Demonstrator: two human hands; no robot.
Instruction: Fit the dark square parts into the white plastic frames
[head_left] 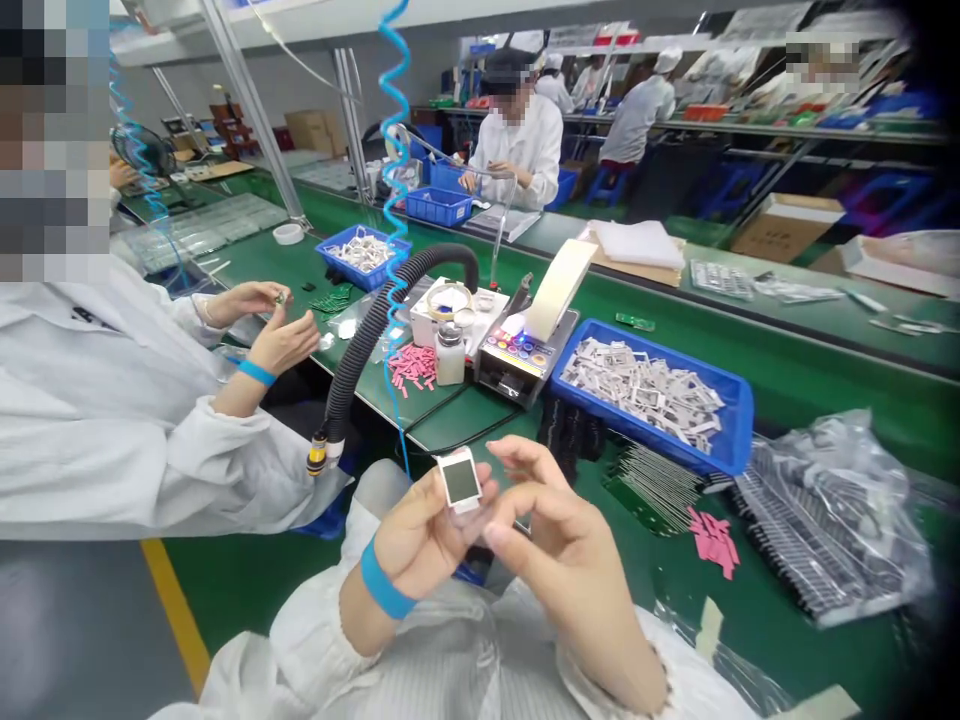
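One framed screen (461,481), pinched in the left hand (426,535); one right hand (564,540), empty, half-curled; one bottle (450,357).

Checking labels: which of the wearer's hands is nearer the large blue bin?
Right: the right hand is left of the blue bin, toward the camera, not touching; the left hand is farther left.

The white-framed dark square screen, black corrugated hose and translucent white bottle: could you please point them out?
White-framed dark screen (461,482), head view: middle of dark face.
Black corrugated hose (363,345), head view: ribbed outer side.
Translucent white bottle (450,360), head view: body.
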